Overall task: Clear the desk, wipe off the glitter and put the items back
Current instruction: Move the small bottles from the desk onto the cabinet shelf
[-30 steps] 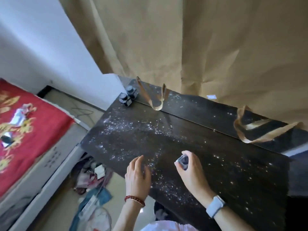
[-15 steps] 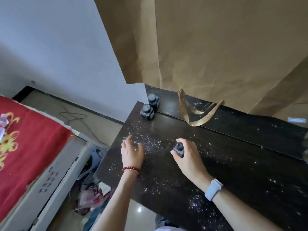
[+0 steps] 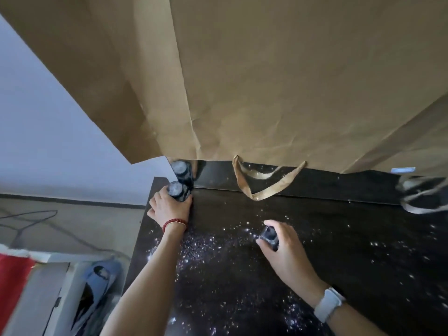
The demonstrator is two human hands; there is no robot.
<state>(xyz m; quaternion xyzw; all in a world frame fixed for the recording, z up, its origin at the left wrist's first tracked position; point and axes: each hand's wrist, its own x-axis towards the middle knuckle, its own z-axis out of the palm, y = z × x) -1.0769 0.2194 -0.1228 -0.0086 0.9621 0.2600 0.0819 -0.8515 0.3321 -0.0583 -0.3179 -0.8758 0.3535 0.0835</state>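
Two hands on the job, both wrapped around little dark bottles. My left hand [image 3: 169,206] is curled round the nearer bottle [image 3: 178,190] at the far left corner of the desk [image 3: 339,251], fingers tucked around its sides, base still on the wood. Right behind it, touching or as good as, stands a second bottle [image 3: 182,170] on the raised back ledge [image 3: 315,184], with a pale dusty cap like its neighbour. My right hand [image 3: 286,251] grips a third bottle [image 3: 269,236], thumb on one side and fingers on the other, tilted and held just over the middle of the desk; can't tell if it touches the top.

Glitter [image 3: 203,246] is everywhere on the dark surface, thickest between my two arms and down toward the near edge, with looser specks off to the right.

Red bead bracelet [image 3: 173,223] on the left wrist, pale watch [image 3: 328,304] on the right. A big brown paper bag [image 3: 278,81] stands along the back, one gold ribbon handle [image 3: 261,187] drooping onto the ledge and desk. Off to the left, down on the floor, there's a blue slipper [image 3: 99,280] and a bit of red cloth [image 3: 12,275].
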